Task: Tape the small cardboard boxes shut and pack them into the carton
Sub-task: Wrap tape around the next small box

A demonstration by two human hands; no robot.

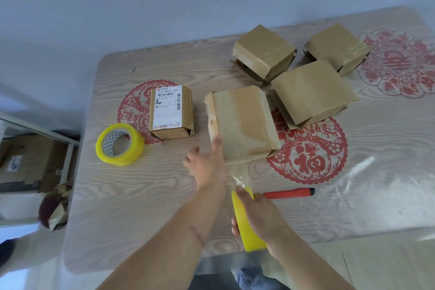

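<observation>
My right hand (pixel 256 216) grips the yellow tape roll (pixel 247 226); my left hand (pixel 207 162), fingers straight, presses the light, stiff cardboard box (pixel 242 122) at its seven-o'clock edge.

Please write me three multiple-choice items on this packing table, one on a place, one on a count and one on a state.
1. Where does the red-handled knife lie?
A. on a box
B. on the table, right of the right hand
C. inside the spare roll

2. How many small cardboard boxes stand on the table?
A. three
B. five
C. seven

3. What is the right hand doing?
A. gripping a yellow tape roll
B. lying flat on the table
C. holding the knife

Key: 1 B, the knife lies on the wood beside that hand. 2 B, four plain boxes plus the labelled box. 3 A, its fingers curl round the tape roll, a strip running to the nearest box, which the left hand touches.
</observation>
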